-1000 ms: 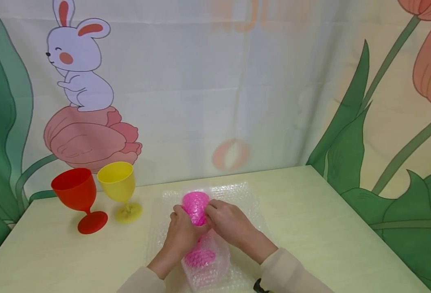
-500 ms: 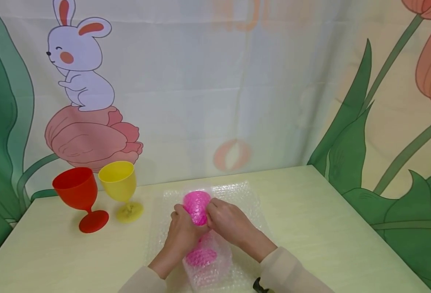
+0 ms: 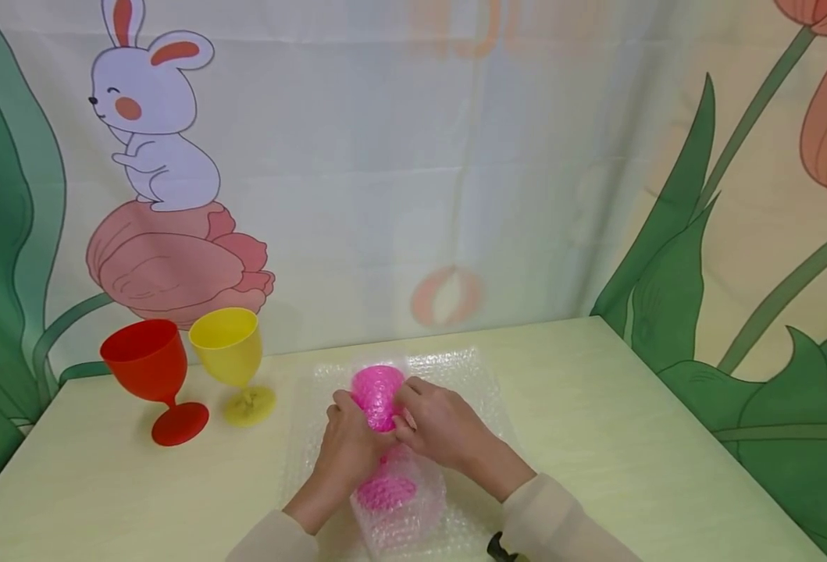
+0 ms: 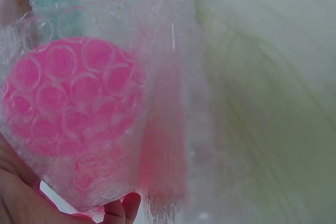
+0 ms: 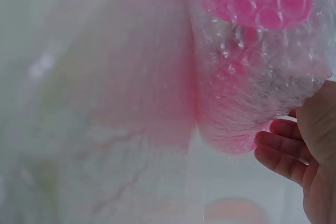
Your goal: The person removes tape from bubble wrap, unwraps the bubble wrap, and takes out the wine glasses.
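A pink goblet lies wrapped in clear bubble wrap, its bowl toward the wall and its foot nearer me. My left hand grips the wrapped goblet from the left, around the stem and lower bowl. At the bowl's right side my right hand has curled fingers on the wrap. Both wrist views show the round pink foot through the bubbles. In the right wrist view, curled right fingers meet the wrap near the bowl end; the exact contact is partly hidden.
To the left stand an unwrapped red goblet and a yellow goblet, both upright. More bubble wrap spreads flat under the bundle on the pale table. Behind hangs a printed cloth. Something small and black shows beside the right sleeve.
My right hand's fingers shift slightly at the bowl, and a lower digit now stands out from the others. The left hand and the wrapped goblet stay almost in place.
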Action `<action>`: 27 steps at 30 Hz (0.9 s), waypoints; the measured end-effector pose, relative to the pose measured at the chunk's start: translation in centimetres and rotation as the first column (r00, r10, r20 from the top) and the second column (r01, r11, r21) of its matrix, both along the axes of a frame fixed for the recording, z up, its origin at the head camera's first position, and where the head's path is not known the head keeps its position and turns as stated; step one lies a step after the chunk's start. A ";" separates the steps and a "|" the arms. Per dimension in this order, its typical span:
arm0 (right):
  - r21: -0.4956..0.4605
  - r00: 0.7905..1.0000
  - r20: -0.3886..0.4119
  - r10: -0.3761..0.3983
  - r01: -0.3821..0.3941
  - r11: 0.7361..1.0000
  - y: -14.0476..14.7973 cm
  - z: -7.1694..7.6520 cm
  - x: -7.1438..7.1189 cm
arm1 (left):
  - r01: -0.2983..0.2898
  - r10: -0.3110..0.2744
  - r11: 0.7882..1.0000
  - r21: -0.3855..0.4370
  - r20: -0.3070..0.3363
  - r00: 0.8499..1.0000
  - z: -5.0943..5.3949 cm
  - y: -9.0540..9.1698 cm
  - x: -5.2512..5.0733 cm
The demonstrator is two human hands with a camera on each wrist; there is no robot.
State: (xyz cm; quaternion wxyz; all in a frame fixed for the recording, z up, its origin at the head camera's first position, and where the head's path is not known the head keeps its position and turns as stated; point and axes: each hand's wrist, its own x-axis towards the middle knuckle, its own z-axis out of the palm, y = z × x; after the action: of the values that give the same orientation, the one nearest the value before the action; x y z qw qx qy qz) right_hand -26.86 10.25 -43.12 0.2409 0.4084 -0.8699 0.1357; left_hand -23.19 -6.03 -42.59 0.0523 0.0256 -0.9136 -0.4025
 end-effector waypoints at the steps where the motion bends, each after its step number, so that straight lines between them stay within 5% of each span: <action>1: 0.012 1.000 -0.024 0.002 -0.002 1.000 0.0 0.0 0.0 | 0.002 -0.002 1.000 -0.001 -0.007 1.000 0.0 -0.1 0.0; 16: 0.194 0.995 -0.098 -0.028 0.047 0.980 -0.7 0.8 0.1 | 0.025 -0.025 0.999 -0.025 -0.010 1.000 -0.2 -0.3 0.0; 27: 0.064 1.000 -0.020 0.024 -0.023 0.998 -0.6 0.5 -0.4 | 0.067 -0.065 0.997 -0.031 0.055 0.996 0.2 -1.0 -0.2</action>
State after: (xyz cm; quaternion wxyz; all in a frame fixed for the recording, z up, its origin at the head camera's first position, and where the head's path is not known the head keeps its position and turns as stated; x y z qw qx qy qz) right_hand -27.27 9.61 -42.66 0.2350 0.4276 -0.8664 0.1063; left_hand -23.44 -7.07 -42.35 0.0148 0.0053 -0.9214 -0.3884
